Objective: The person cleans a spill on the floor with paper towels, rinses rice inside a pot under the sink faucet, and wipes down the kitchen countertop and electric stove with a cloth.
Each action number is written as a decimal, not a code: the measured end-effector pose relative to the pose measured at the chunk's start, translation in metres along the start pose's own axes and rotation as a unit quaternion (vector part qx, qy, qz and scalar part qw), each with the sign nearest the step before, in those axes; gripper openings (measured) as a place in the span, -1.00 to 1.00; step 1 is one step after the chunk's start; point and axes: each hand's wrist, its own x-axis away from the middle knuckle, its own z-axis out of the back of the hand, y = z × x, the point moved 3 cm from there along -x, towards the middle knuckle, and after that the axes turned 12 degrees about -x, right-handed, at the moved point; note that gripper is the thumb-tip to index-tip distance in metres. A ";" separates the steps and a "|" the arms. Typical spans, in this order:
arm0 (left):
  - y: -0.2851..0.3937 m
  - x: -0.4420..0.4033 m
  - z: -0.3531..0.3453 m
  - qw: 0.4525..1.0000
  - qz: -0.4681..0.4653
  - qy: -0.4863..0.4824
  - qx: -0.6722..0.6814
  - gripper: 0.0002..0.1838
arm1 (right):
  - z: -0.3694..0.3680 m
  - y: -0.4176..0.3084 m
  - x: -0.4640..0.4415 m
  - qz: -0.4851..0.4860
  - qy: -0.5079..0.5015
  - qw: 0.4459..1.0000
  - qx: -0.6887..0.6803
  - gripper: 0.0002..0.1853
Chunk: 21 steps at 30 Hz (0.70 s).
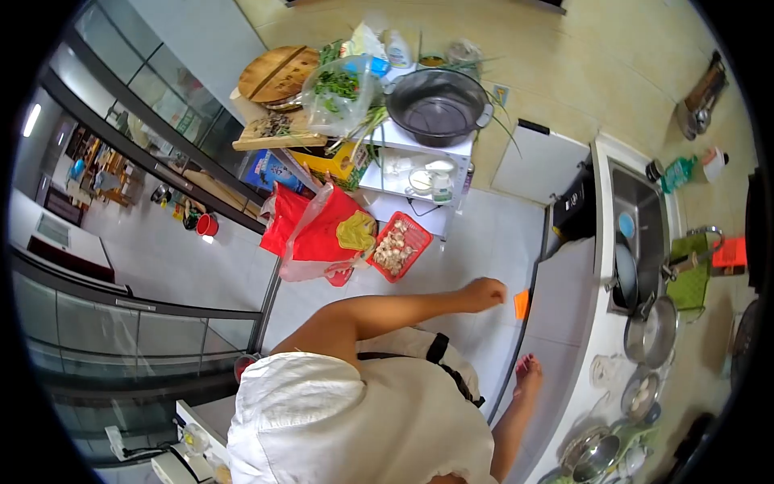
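My left hand [484,295] is out in front of my body, its fingers curled into a loose fist; nothing shows in it. A flat orange piece [522,305] is just beyond it, by the foot of the white cabinets, with a small gap between. Lower down, my right hand [528,370] hangs beside the cabinet front [556,331], its fingers slightly bent and apart, holding nothing visible. Left of my left hand, a red basket [420,242] of garlic bulbs [394,249] stands on the floor against a large red bag [302,230].
A small shelf unit [463,150] carries a dark basin [438,105], a bag of greens [339,89] and a wooden board [282,139]. Along the right run a counter with a sink [637,185], a steel pot [651,332] and bowls. Sliding glass doors [185,323] stand left.
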 end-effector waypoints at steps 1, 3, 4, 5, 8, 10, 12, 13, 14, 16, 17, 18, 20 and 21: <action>-0.013 0.015 0.026 0.999 0.043 0.018 0.017 -0.93 | -0.006 0.004 0.001 0.000 -0.005 1.000 0.007 -0.63; -0.037 0.046 0.082 0.991 0.091 0.079 0.055 -0.92 | -0.015 0.011 0.001 -0.001 -0.009 1.000 0.026 -0.60; -0.054 0.060 0.109 0.983 0.120 0.113 0.081 -0.90 | -0.023 0.014 0.001 0.002 -0.006 1.000 0.028 -0.60; -0.073 0.074 0.135 0.973 0.147 0.144 0.107 -0.87 | -0.029 0.017 0.002 0.005 0.000 1.000 0.030 -0.60; -0.113 0.112 0.234 0.930 0.137 0.333 0.070 -0.81 | -0.054 0.035 0.007 0.017 0.016 0.999 0.024 -0.58; -0.134 0.135 0.300 0.859 0.190 0.448 0.160 -0.78 | -0.080 0.046 0.018 0.025 0.018 0.999 0.020 -0.59; -0.167 0.151 0.353 0.794 0.241 0.531 0.172 -0.76 | -0.108 0.065 0.022 0.008 0.019 1.000 0.017 -0.59; -0.180 0.158 0.378 0.776 0.216 0.564 0.183 -0.76 | -0.122 0.077 0.026 -0.004 0.018 1.000 0.017 -0.59; -0.197 0.165 0.400 0.766 0.222 0.582 0.161 -0.76 | -0.133 0.090 0.032 0.001 0.006 1.000 0.018 -0.58; -0.230 0.185 0.440 0.743 0.235 0.616 0.116 -0.76 | -0.163 0.111 0.045 -0.018 -0.004 0.999 0.027 -0.57; -0.244 0.194 0.457 0.725 0.240 0.638 0.104 -0.75 | -0.177 0.118 0.052 -0.020 -0.018 0.999 0.035 -0.57; -0.255 0.203 0.474 0.707 0.243 0.657 0.092 -0.75 | -0.191 0.125 0.058 -0.021 -0.030 0.999 0.040 -0.57; -0.302 0.227 0.513 0.691 0.241 0.680 0.033 -0.72 | -0.215 0.137 0.071 -0.021 -0.052 0.997 0.054 -0.57; -0.308 0.240 0.531 0.653 0.257 0.712 -0.033 -0.72 | -0.224 0.140 0.075 -0.017 -0.061 0.996 0.067 -0.57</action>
